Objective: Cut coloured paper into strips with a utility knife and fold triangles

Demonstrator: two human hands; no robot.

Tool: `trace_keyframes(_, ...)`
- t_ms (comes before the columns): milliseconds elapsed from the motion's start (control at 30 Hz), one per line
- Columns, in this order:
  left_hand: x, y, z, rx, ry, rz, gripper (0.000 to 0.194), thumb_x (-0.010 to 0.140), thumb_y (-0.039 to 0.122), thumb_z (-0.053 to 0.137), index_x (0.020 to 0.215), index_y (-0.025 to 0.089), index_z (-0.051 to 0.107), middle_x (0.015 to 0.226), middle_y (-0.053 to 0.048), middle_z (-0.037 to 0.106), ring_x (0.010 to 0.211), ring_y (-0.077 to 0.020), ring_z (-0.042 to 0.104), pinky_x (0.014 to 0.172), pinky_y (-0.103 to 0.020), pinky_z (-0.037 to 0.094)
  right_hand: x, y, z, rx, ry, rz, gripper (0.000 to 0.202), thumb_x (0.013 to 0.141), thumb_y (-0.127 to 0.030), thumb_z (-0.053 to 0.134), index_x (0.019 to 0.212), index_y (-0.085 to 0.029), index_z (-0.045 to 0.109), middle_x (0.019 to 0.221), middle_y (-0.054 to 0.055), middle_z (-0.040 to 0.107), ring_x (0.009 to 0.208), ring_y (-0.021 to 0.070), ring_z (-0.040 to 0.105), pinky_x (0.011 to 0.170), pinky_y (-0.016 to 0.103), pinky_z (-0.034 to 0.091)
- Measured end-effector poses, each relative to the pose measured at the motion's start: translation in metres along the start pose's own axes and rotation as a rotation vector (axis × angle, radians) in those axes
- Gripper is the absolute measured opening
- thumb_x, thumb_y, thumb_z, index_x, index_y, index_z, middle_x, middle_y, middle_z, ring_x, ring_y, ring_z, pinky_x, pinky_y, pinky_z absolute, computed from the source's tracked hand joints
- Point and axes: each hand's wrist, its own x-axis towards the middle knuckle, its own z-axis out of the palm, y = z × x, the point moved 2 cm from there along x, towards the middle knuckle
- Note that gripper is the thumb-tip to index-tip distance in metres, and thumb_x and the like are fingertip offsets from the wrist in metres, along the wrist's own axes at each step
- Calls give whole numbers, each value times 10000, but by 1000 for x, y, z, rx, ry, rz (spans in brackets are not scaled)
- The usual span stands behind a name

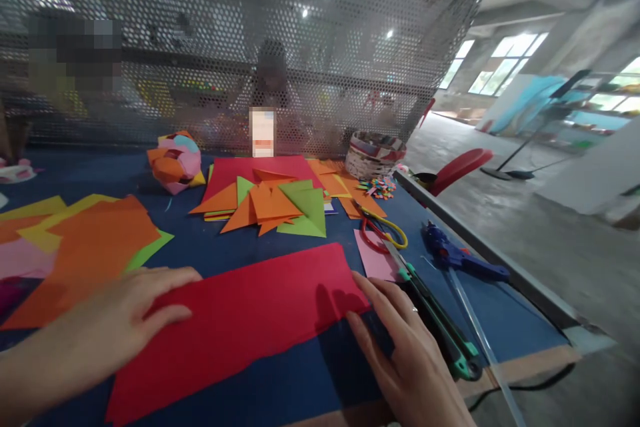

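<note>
A folded sheet of red paper (240, 320) lies slantwise on the blue tabletop in front of me, its lower edge slightly uneven. My left hand (145, 300) rests at the paper's left end, thumb on the red surface and fingers stretched along the upper edge, with a gap between them. At the right end, my right hand (400, 340) touches the short edge with its fingertips, thumb and forefinger apart; a ring is on one finger. Just beyond that hand is a green and black utility knife (435, 320) with its blade out.
Scissors (383, 230) lie on pink paper (375, 257), with a blue glue gun (463, 257) to the right. Orange and green paper pieces (273, 203), a paper ball (176, 163) and a woven basket (375, 153) stand farther back. Orange sheets (100, 240) lie left. Perforated mesh (310, 60) rises behind.
</note>
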Motion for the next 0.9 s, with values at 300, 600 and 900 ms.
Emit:
trace_keyframes(300,19,-17,-39,31,-48,-47,491,940,615,369,977,311,753,1029,7,790,1003,-289,725,953,-459,534,2,-13,8,68,-77,-50,616,1046,-416,559,1599,-319,307,1549,104,479,1410,277,511,1095,428,542)
trace_keyframes(600,26,-1,-33,62,-120,32,466,965,469,333,993,277,757,1035,-20,780,1020,-254,702,948,-405,537,2,-17,16,-29,-145,-244,652,986,-369,660,1570,-236,404,1590,146,470,1439,308,492,1097,474,537)
trace_keyframes(900,15,23,-25,72,-15,102,536,1020,565,348,1432,296,562,1496,-61,556,1381,-301,532,1171,-511,423,8,-18,14,-128,-198,-348,588,971,-406,668,1495,-182,523,1511,132,576,1294,323,639,992,488,593)
